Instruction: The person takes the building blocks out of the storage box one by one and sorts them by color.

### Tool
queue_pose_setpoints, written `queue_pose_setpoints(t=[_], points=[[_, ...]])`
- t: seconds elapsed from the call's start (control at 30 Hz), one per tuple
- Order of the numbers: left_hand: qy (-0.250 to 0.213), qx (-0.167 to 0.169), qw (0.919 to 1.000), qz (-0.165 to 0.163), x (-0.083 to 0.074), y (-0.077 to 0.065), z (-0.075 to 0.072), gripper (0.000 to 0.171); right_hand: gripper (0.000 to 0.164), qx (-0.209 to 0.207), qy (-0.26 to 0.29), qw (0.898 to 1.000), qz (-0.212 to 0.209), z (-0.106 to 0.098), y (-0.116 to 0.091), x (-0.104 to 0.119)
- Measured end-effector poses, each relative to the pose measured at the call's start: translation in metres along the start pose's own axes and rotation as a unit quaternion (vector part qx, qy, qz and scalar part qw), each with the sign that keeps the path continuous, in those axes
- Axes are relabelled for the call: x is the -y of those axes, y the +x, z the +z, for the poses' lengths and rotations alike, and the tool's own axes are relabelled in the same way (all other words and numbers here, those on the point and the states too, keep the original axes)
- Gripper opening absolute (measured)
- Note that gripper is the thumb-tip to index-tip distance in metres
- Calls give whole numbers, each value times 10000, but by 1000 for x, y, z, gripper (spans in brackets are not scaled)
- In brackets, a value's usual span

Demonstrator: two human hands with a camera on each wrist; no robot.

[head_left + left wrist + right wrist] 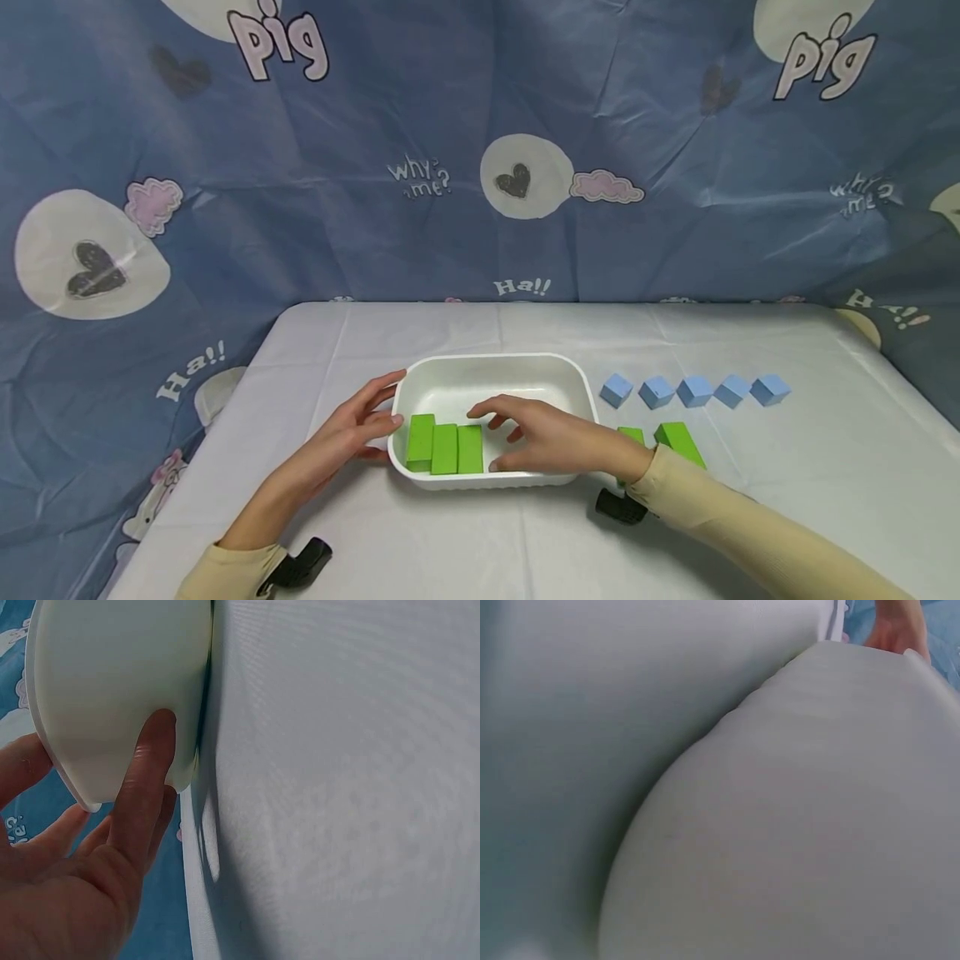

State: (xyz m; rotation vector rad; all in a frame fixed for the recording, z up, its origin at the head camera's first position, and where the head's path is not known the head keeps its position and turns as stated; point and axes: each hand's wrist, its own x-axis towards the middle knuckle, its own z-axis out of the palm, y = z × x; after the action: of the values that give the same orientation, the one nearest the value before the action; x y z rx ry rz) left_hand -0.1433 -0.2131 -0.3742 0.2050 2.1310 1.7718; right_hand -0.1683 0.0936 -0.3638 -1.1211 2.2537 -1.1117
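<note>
A white plastic tub (pixel 495 480) sits on the table, with three green blocks (pixel 445 448) side by side in its near left part. My left hand (pixel 352 425) rests against the tub's left end, its fingers spread along the outer wall and the thumb at the rim. In the left wrist view, a fingertip of the left hand (pixel 112 847) touches the tub's wall (pixel 112 690). My right hand (pixel 543 437) hovers over the tub just right of the blocks. Its fingers are loosely bent, thumb apart, and nothing shows between them. The tub's outer wall (pixel 780 825) fills the right wrist view.
Several light blue cubes (pixel 695 391) stand in a row right of the tub. Nearer lie green blocks (pixel 678 443), one partly hidden by my right forearm. A white cloth covers the table (pixel 465 542); a blue printed curtain (pixel 450 242) hangs behind.
</note>
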Motion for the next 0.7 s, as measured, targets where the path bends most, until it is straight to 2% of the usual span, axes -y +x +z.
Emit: queue_pose_setpoints(t=[0.2, 0.4, 0.7], points=[[12, -33, 10000, -57, 0, 0, -1, 63, 62, 258, 177, 9995, -32, 2, 12, -4], [-16, -9, 10000, -78, 0, -1, -1, 63, 64, 445, -1, 9990, 7, 5, 22, -8], [-11, -23, 10000, -93, -2, -1, 0, 63, 66, 556, -27, 9979, 341, 4, 25, -8]])
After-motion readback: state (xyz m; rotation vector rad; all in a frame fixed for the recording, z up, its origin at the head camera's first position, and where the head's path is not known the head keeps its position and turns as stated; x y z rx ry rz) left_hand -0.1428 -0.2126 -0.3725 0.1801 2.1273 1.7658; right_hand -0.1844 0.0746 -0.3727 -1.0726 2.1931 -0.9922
